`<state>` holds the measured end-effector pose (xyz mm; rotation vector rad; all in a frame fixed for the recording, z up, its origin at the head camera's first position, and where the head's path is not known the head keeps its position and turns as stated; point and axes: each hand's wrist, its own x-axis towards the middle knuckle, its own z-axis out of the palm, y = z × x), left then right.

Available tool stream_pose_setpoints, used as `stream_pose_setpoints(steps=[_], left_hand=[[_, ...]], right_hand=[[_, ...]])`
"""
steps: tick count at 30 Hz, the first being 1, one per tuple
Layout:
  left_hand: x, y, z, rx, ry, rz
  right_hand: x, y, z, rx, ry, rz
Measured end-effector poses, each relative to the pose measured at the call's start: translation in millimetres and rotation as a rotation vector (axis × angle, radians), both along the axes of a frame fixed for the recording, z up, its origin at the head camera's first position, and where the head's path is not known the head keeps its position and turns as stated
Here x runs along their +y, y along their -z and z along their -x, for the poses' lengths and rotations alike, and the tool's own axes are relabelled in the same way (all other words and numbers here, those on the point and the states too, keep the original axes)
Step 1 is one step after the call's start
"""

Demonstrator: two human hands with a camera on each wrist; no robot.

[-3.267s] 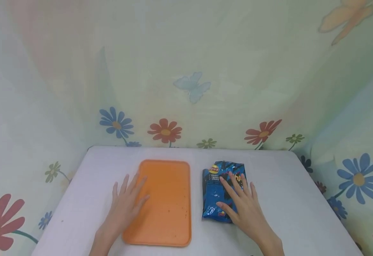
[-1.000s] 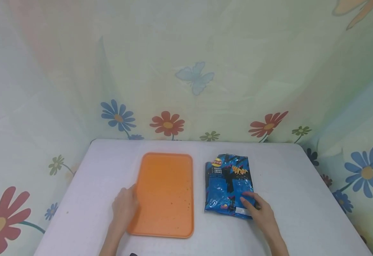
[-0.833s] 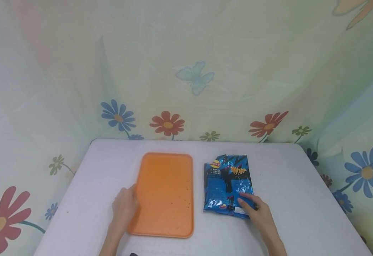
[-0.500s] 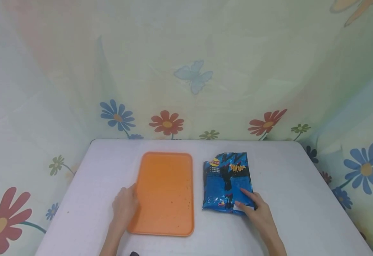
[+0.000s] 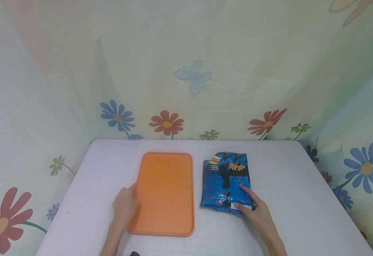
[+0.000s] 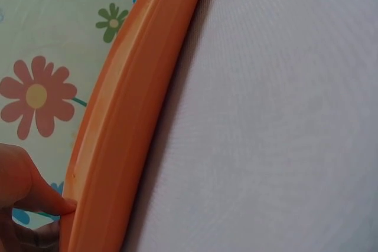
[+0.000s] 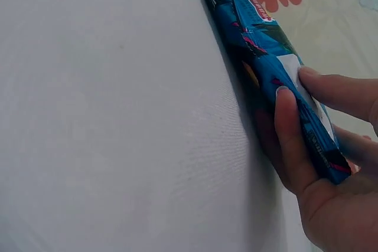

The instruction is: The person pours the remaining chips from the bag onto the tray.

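In the head view my left hand (image 5: 123,206) grips the left edge of an orange rectangular tray (image 5: 160,188), which lies on the white table. The left wrist view has the thumb and a finger of this hand (image 6: 26,187) on the tray's raised rim (image 6: 124,116). To the right of the tray is a blue chip bag (image 5: 216,186) with a yellow-and-red logo. My right hand (image 5: 260,215) pinches the bag's lower right corner. In the right wrist view this hand (image 7: 336,205) has fingers on both faces of the bag (image 7: 254,39).
A white cloth covers the table (image 5: 279,177). Dark specks dot the tray's right side. The tip of a dark object (image 5: 134,254) shows at the bottom edge of the head view. A flowered curtain (image 5: 231,71) hangs behind and at both sides.
Both hands were spread over the tray and bag at first; now the left grips the tray's edge and the right the bag's corner. Over the last second the bag shifts slightly left.
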<state>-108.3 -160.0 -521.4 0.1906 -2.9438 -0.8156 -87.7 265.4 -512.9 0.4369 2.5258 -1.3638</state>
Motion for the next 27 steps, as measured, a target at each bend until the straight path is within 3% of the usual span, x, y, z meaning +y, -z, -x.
stream_pose_setpoints(steps=[15,27], left_hand=[[0.9,3.5,-0.6,0.03,-0.001,0.016],[0.5,2.3,0.5,0.032,0.006,0.013]], right_hand=[[-1.8,7.1,-3.8,0.032,0.001,0.009],[-7.8,-3.4,-3.6,0.054,0.002,-0.002]])
